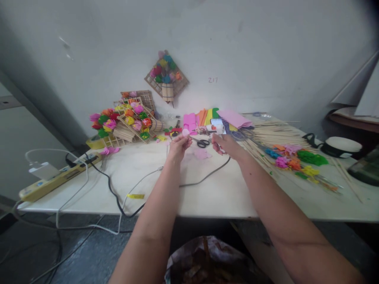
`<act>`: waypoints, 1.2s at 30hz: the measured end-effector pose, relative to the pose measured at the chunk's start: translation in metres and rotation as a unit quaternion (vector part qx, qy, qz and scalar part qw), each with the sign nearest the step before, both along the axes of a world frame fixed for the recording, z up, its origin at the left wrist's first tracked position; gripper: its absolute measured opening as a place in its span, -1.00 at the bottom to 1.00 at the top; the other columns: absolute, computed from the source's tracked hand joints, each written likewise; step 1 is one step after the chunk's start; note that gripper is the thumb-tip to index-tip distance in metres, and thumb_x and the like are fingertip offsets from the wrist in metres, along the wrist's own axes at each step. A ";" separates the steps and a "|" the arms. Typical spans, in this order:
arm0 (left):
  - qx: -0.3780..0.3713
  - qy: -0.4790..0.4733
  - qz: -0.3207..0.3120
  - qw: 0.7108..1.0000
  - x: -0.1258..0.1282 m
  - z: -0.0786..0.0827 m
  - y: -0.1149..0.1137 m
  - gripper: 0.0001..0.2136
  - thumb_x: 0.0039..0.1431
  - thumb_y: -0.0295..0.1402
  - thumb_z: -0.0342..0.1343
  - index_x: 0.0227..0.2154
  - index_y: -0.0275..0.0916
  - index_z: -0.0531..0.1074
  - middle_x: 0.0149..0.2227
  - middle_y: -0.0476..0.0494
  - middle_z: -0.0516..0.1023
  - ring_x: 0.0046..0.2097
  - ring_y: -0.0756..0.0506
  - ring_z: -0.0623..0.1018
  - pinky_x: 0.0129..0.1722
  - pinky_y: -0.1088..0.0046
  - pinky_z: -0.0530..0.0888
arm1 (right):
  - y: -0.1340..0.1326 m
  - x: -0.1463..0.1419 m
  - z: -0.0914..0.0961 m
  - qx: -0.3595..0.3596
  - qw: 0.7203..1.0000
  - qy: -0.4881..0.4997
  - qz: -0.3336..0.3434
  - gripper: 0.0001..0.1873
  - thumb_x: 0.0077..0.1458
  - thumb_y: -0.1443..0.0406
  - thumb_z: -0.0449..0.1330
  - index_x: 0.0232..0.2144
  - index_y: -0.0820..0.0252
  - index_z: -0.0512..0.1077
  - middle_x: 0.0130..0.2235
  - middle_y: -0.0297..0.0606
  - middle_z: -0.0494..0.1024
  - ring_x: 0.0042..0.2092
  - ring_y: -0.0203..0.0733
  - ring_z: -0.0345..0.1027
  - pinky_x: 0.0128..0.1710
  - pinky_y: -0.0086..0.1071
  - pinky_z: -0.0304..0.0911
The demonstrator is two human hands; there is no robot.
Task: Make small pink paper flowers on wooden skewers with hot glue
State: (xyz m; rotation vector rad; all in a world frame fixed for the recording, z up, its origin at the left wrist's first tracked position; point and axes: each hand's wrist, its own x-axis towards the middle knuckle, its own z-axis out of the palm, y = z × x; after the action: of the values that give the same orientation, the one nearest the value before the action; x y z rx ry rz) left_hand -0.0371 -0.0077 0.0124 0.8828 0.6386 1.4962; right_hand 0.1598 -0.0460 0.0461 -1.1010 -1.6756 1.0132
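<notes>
Pinched between the fingertips of my left hand (179, 146) is a small pink paper piece (185, 132). My right hand (223, 144) is closed a short way to the right, its fingers curled together; what they hold, if anything, is too small or hidden to name. A dark cable (207, 176) runs up to just below that hand. Black-handled scissors (203, 143) lie on the table between both hands. Behind them is a white roll (218, 129) with a red mark, next to a phone-like lit screen (224, 125). Pink paper scraps (202, 153) lie nearer me.
Bamboo frames with paper flowers (130, 118) stand at left; another flower frame (166, 77) leans on the wall. Folded coloured paper (233, 118) lies at back. Thin sticks (275, 134) and paper flowers (293, 159) fill the right. A power strip (63, 177) and cables occupy the left.
</notes>
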 end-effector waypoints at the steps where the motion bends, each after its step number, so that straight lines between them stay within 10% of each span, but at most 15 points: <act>1: -0.002 -0.008 0.005 1.000 -0.002 0.003 0.000 -0.90 -0.13 -0.48 0.23 -0.52 -0.35 0.41 -0.54 -0.06 0.51 -0.54 0.11 0.46 -0.54 0.68 0.38 | 0.001 -0.001 -0.001 0.006 1.000 0.002 -0.007 -0.61 0.07 0.00 0.02 -0.49 0.22 0.26 -0.66 -0.41 0.30 -0.71 -0.45 0.06 -0.75 -0.53 -0.07; 9: 0.025 -0.068 0.055 0.996 -0.018 0.033 -0.010 -0.92 -0.12 -0.49 0.22 -0.52 -0.29 0.42 -0.58 0.02 0.46 -0.58 0.16 0.41 -0.62 0.74 0.32 | 0.015 -0.016 -0.017 0.088 0.983 -0.144 -0.072 -0.64 0.06 0.04 0.05 -0.31 0.21 0.39 -0.51 -0.31 0.44 -0.50 -0.29 0.30 -0.51 -0.47 0.16; 18: 0.061 -0.037 0.055 0.996 -0.005 0.058 -0.031 -0.88 -0.15 -0.46 0.25 -0.61 -0.28 0.38 -0.65 0.04 0.41 -0.62 0.15 0.38 -0.67 0.73 0.26 | 0.006 -0.070 -0.034 0.174 0.889 -0.420 -0.052 -0.57 0.14 0.22 -0.03 0.06 0.19 0.22 -0.03 -0.07 0.44 -0.04 0.01 0.32 -0.16 -0.24 0.21; 28: 0.074 0.030 -0.011 0.997 0.017 0.037 -0.027 -0.82 -0.26 -0.41 0.31 -0.59 -0.33 0.41 -0.60 -0.04 0.50 -0.60 0.10 0.43 -0.63 0.66 0.31 | 0.001 -0.092 -0.045 0.189 0.830 -0.524 -0.039 -0.62 0.13 0.23 -0.03 -0.04 0.31 0.30 -0.09 0.07 0.41 -0.05 0.07 0.26 -0.22 -0.19 0.23; 36: 0.073 0.040 -0.045 0.995 0.019 0.023 -0.021 -0.79 -0.28 -0.37 0.33 -0.58 -0.35 0.42 -0.57 -0.06 0.51 -0.59 0.10 0.45 -0.62 0.67 0.33 | 0.016 -0.028 -0.023 0.142 0.871 -0.431 -0.186 -0.63 0.17 0.19 -0.10 -0.20 0.11 0.47 -0.14 -0.17 0.49 -0.13 -0.12 0.34 -0.28 -0.35 0.17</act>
State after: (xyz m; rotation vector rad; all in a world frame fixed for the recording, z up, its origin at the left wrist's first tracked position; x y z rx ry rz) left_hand -0.0184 -0.0287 0.0356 1.0755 0.5451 1.4451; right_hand 0.1320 -0.0295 0.0232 -1.7206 -2.0637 -0.0338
